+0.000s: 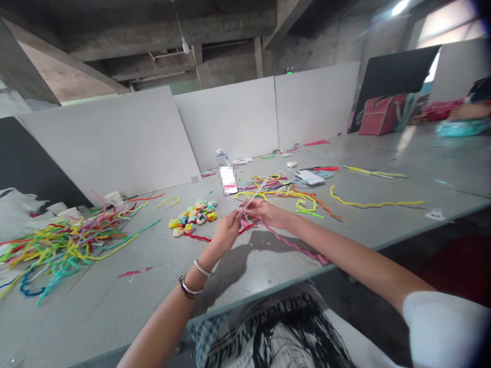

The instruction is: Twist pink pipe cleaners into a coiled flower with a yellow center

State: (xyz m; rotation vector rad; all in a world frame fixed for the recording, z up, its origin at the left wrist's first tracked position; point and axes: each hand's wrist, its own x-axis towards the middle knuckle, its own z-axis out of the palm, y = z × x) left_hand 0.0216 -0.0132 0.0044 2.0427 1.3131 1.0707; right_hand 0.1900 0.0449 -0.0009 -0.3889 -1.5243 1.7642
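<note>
Above the grey table, my left hand and my right hand meet with fingertips pinched together. Between them is a pink pipe cleaner, its wavy tail running down to the table's front edge. A pale, straight strip sticks up from the fingers; whether it is part of the same piece I cannot tell. Small pink loops show under the fingertips, partly hidden. A red pipe cleaner lies beneath my hands. To the left of my left hand sits a cluster of small colourful pipe-cleaner flowers.
A big tangled pile of pipe cleaners covers the table's left side. More loose pipe cleaners lie beyond my hands, near a phone-like white object and a bottle. White panels stand behind; a red bag is far right.
</note>
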